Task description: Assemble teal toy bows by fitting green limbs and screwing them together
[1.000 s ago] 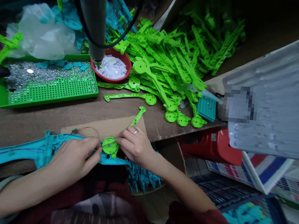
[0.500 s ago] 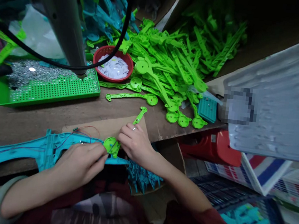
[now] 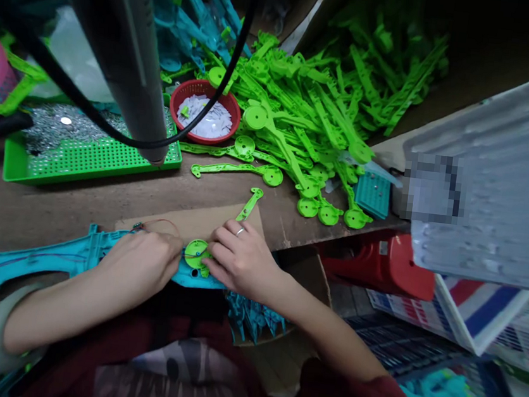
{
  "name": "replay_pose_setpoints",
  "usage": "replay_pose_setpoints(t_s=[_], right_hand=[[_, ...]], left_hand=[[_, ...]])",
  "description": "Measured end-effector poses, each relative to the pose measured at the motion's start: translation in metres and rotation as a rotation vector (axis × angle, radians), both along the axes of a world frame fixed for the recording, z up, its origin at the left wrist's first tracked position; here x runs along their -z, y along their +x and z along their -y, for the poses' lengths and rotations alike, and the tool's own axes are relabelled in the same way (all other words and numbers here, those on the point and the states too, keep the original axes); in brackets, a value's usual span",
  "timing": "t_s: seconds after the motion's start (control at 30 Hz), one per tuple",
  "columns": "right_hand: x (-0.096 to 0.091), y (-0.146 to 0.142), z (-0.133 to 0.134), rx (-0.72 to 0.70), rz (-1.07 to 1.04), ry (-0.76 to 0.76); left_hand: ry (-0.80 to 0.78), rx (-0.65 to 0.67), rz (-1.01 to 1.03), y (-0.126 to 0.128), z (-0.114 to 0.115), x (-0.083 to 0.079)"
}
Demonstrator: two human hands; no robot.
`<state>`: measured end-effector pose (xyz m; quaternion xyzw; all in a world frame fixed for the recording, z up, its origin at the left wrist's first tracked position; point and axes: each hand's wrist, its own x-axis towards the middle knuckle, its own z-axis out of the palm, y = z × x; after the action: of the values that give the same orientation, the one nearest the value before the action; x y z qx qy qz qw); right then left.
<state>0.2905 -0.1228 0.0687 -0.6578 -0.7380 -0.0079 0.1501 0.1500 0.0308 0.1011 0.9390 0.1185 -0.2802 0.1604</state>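
Observation:
A long blue plastic frame [image 3: 38,254] lies along the table's near edge. On its right end sits a bright green lever part with a round disc [image 3: 195,251]; the lever's narrow arm runs under my right hand and shows beyond the fingers. My right hand [image 3: 244,261], with a ring, is closed over this green lever just beside the disc. Left of the disc, my left hand [image 3: 142,262] is closed above the blue frame, fingers pinched on a thin wire that crosses the disc. The fingertips are mostly hidden. A thin reddish wire [image 3: 169,222] loops behind that hand.
A green tray [image 3: 91,163] of small metal pieces and a red basket [image 3: 176,102] of white pieces stand behind. Green levers [image 3: 313,108] are heaped at the back. A grey tool [image 3: 139,76] with a black cable hangs over the tray. Cardboard [image 3: 186,216] lies beneath the work.
My left hand has moved slightly up and left, away from the disc's lower edge. My right fingers have come further over the disc's right side. The view has shifted slightly.

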Motion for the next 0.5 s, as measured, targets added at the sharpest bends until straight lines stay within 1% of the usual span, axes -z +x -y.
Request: replay_pose_setpoints(t_s=[0.1, 0.2, 0.27, 0.37, 0.5], right_hand=[[-0.003, -0.009, -0.005, -0.029, -0.002, -0.006], [0.0, -0.013, -0.008, -0.077, -0.103, -0.042], [0.002, -0.014, -0.009, -0.065, -0.136, -0.059], [0.003, -0.015, -0.012, -0.027, -0.103, -0.06], [0.001, -0.018, -0.016, 0.003, -0.085, -0.088]], left_hand=[[-0.042, 0.03, 0.013, 0.008, -0.005, -0.001], [-0.129, 0.026, 0.041, 0.01, -0.013, 0.0], [-0.183, 0.005, 0.035, 0.01, -0.02, 0.001], [-0.272, -0.02, 0.045, 0.009, -0.029, 0.004], [-0.463, -0.089, 0.06, 0.006, -0.037, 0.011]])
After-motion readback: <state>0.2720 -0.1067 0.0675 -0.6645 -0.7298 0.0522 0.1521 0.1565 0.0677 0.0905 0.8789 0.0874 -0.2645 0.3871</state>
